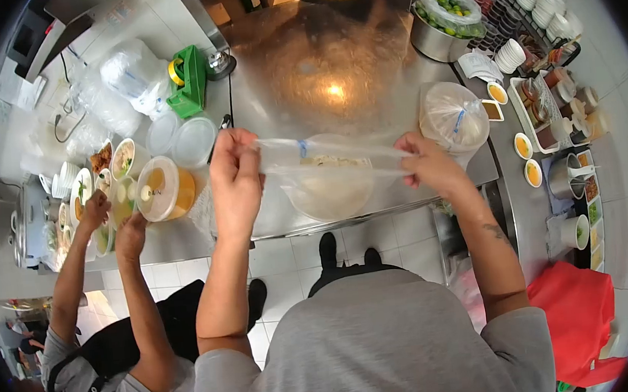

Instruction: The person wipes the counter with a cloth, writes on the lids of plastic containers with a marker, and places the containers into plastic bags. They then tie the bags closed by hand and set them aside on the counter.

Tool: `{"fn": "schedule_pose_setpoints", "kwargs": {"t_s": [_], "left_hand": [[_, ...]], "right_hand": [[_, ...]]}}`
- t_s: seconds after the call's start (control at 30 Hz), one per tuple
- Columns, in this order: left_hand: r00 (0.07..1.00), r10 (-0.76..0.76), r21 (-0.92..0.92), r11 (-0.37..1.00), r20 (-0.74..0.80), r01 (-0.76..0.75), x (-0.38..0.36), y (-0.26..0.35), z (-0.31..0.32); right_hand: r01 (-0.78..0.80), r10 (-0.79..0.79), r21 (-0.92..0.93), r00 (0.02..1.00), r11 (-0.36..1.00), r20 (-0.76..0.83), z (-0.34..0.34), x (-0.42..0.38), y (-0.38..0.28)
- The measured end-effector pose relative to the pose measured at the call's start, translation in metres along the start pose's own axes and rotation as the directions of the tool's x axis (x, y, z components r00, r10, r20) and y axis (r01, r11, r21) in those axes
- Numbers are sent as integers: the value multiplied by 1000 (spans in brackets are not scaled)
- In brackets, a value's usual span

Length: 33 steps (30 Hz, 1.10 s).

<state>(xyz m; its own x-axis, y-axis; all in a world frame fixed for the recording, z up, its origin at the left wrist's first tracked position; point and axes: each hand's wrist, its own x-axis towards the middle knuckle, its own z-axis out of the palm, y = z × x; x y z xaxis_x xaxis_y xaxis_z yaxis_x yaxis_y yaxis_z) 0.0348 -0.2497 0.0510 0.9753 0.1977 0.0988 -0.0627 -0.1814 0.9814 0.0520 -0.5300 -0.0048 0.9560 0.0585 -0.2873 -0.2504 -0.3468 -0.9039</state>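
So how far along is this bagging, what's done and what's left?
Done: one tied bag of food sits on the counter. In hand: the left hand and right hand stretch the mouth of a clear bag with pale food inside. Left: this bag isn't tied yet, and a lidded tub stands unbagged beside it.

Shiny steel worktop (333, 67) w/ green tape dispenser (188, 80), lidded clear tub of orange liquid (166, 188), knotted clear plastic bag (453, 117), steel bowl of limes (438, 36).
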Motion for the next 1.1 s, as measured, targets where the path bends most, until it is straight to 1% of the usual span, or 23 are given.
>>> {"fn": "schedule_pose_setpoints", "kwargs": {"t_s": [0.03, 0.13, 0.17, 0.23, 0.27, 0.33, 0.37, 0.43, 0.5, 0.53, 0.6, 0.63, 0.67, 0.73, 0.77, 0.83, 0.87, 0.93, 0.97, 1.0, 1.03, 1.07, 1.1], "left_hand": [[1000, -1, -23, 1000, -17, 1, 2, -1, -1], [1000, 12, -58, 998, -29, -13, 19, 19, -15], [998, 43, -16, 999, -51, -44, 22, 26, -17], [998, 33, -26, 999, -51, -34, 27, 33, -25], [999, 29, -10, 1000, -28, -29, 28, 35, -27], [1000, 19, 18, 1000, 8, -19, 29, 38, -32], [1000, 13, 44, 999, 18, -14, 27, 41, -33], [999, 8, 103, 995, 47, -13, 27, 48, -32], [989, 87, 130, 986, 123, -103, 32, 47, -31], [978, 128, 140, 978, 163, -152, 35, 47, -29], [983, 87, 126, 986, 160, -107, 37, 55, -22], [985, 65, 116, 990, 160, -85, 40, 57, -19], [986, 52, 72, 995, 159, -64, 43, 55, -19], [989, 13, -19, 1000, 146, -10, 53, 51, -20], [991, -8, -65, 998, 136, 17, 56, 49, -22], [964, -40, -170, 982, 264, 87, 67, 35, -38], [942, -44, -214, 969, 332, 121, 72, 27, -46], [885, 286, -327, 930, 366, -166, 79, 7, -52], [820, 443, -390, 871, 363, -298, 83, -7, -54], [729, 401, -215, 916, 555, -340, 92, -26, -60], [746, 113, 148, 950, 656, -273, 81, -42, -46], [668, 174, 233, 849, 723, -474, 66, -66, -22], [595, 86, 162, 922, 799, -351, 52, -62, -1]], "right_hand": [[-96, 89, 172, 995, 980, 45, -4, -14, -19], [63, -132, 383, 979, 922, 157, -10, 1, -62], [80, -162, 437, 975, 896, 154, -15, -3, -70], [110, -223, 538, 963, 835, 150, -21, -9, -79], [269, -321, 467, 947, 842, 32, -23, -14, -72], [549, -524, 263, 836, 794, -162, -24, -26, -50], [591, -588, 57, 806, 804, -66, -13, -19, -33], [660, -657, -89, 751, 746, 70, 26, -9, -7], [630, -627, 24, 769, 776, 124, 80, 3, -18], [567, -570, 67, 806, 821, 159, 91, 14, -26], [349, -394, 187, 857, 918, 332, 95, 20, -52], [226, -305, 227, 854, 947, 422, 93, 21, -65], [404, -442, 179, 816, 897, 372, 91, 21, -72], [701, -679, 50, 666, 711, 308, 85, 21, -82], [670, -601, -44, 691, 741, 401, 74, 20, -91], [613, -413, -238, 722, 753, 555, 49, 22, -107], [556, -396, -222, 770, 801, 500, 49, 23, -106], [436, -347, -178, 857, 882, 381, 49, 26, -103], [429, -379, -53, 844, 902, 378, 49, 28, -103], [415, -411, 74, 832, 907, 372, 50, 29, -101], [392, -440, 203, 822, 897, 362, 52, 30, -98], [425, -486, 242, 807, 872, 335, 60, 30, -97], [460, -532, 279, 790, 843, 306, 72, 30, -98]]}}
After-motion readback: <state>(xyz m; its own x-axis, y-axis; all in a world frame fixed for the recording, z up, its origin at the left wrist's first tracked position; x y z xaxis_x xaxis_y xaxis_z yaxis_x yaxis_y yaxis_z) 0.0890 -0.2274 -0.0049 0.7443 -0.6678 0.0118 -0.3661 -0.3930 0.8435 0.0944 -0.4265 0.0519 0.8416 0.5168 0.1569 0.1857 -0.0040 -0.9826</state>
